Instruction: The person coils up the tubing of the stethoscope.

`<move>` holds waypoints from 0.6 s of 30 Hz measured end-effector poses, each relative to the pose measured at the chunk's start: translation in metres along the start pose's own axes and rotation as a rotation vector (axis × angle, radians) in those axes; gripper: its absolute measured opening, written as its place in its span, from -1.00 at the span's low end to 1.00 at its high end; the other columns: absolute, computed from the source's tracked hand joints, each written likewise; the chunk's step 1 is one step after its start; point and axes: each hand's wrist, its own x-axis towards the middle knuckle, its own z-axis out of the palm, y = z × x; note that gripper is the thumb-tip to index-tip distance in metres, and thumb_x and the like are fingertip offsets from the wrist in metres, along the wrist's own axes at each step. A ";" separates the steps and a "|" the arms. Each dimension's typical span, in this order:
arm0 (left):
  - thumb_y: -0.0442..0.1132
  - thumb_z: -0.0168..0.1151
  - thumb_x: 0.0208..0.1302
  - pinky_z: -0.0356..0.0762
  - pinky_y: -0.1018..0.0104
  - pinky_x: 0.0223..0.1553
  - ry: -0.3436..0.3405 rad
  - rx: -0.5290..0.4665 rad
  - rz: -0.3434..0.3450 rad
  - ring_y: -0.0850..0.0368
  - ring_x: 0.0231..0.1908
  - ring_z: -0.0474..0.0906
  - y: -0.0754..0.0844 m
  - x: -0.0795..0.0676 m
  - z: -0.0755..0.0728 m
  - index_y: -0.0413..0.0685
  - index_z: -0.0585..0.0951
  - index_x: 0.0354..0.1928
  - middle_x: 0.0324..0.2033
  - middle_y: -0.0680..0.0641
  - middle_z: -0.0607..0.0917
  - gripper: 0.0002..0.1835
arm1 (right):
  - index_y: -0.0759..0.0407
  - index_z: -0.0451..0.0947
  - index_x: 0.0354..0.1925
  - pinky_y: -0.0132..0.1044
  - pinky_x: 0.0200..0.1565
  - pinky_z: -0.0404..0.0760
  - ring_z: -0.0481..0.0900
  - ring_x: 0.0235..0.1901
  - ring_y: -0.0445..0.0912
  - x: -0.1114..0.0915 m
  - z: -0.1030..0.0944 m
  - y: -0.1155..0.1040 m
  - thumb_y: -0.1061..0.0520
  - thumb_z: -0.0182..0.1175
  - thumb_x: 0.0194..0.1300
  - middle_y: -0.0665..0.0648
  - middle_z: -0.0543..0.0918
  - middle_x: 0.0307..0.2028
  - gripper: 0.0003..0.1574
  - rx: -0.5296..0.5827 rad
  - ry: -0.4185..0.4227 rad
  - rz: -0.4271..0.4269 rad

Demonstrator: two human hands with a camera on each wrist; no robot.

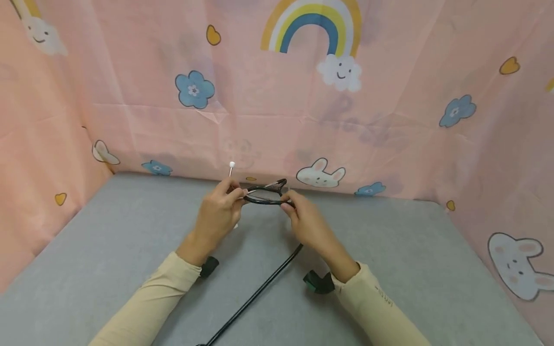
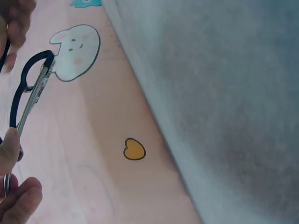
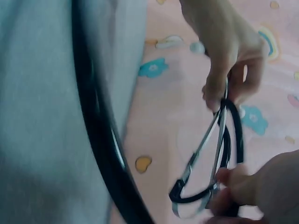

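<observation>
A person in cream sleeves holds a stethoscope (image 1: 266, 202) in both hands above the far middle of a gray counter (image 1: 411, 269), in front of a pink printed cloth (image 1: 277, 129). The left hand (image 1: 218, 211) has its grip closed on the metal ear tubes (image 3: 195, 156), thumb against fingers; one white ear tip (image 1: 232, 165) points up beyond the knuckles, and a second pale end shows just below the hand. To the right, the right hand (image 1: 309, 218) grips the other end of the loop, pinching the black tubing (image 1: 259, 292) where it bends back beside the metal. Held from opposite ends, the springy loop is probably easier to keep compact and steady. The rest of the tubing runs from beneath the right hand toward the near left, perhaps left trailing because both hands are occupied; whether it touches the counter cannot be told. Its near end meets the bottom edge of the head view.
</observation>
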 end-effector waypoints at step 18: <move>-0.46 0.57 -0.14 0.67 0.42 -0.24 -0.171 -0.407 0.072 0.08 -0.33 0.69 0.005 0.008 -0.001 -0.27 0.76 -0.30 -0.32 -0.10 0.72 -0.73 | 0.07 0.75 -0.22 -0.17 -0.18 0.46 0.52 -0.22 0.00 0.059 -0.045 0.010 0.19 0.34 0.23 0.10 0.65 -0.29 -0.87 -0.043 0.235 -0.383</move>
